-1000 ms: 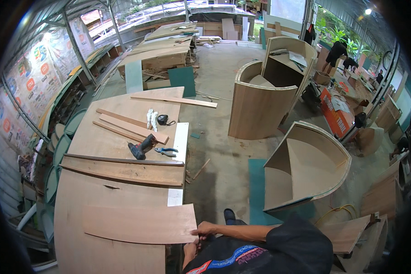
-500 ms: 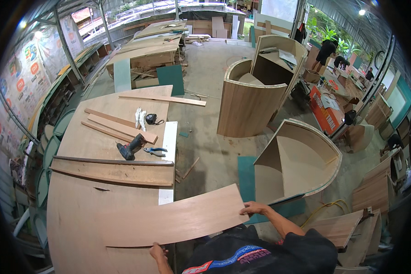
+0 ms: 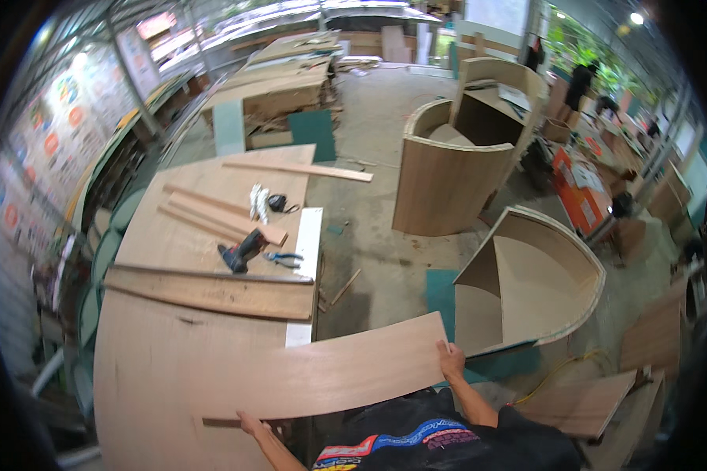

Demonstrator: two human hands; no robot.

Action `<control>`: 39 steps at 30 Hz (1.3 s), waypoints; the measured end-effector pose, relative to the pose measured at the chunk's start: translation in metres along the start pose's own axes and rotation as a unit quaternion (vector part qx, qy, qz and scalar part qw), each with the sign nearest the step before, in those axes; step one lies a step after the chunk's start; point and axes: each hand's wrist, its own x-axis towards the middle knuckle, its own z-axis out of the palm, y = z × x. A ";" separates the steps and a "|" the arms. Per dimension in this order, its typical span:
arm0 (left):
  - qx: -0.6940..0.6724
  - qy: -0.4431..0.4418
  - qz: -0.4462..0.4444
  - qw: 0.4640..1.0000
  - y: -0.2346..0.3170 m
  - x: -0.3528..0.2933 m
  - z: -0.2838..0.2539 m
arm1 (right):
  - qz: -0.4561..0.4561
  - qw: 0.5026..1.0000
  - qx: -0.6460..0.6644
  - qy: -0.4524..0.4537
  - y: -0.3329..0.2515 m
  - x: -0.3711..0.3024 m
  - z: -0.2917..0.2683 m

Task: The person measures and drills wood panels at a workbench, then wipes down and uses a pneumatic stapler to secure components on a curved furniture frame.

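Counter (image 3: 141,385): drill (image 3: 242,253), pliers (image 3: 283,258)
Right grip (image 3: 452,364): closed on panel (image 3: 330,365), right end
Left grip (image 3: 253,425): closed on near edge

- The person wore a black T-shirt (image 3: 401,414), loose in cut, its cloth creased into soft folds.
- A bright printed band (image 3: 428,431) ran across the shirt, bending with the drape of the fabric.
- Toward its left end the band was red and white; farther right it turned blue, with pale edging and light lettering.
- Below the blue stretch sat a smaller block of purplish-pink lettering (image 3: 452,440).
- Yellow print (image 3: 339,466) showed at the lower edge of the view.
- The right sleeve (image 3: 518,422) was black and seemed short, though its hem was hard to make out.
- The left hand (image 3: 251,425) and right hand (image 3: 451,362) were bare.
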 end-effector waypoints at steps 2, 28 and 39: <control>-0.054 -0.089 0.031 0.994 0.013 -0.032 0.001 | 0.012 1.000 0.022 0.015 0.019 0.005 -0.008; 0.530 -0.056 0.114 0.838 0.030 -0.056 0.115 | 0.124 0.976 0.037 -0.173 0.072 0.048 -0.059; 0.510 -0.072 0.124 0.848 0.055 -0.020 0.104 | 0.139 0.967 -0.047 -0.210 0.030 0.035 -0.033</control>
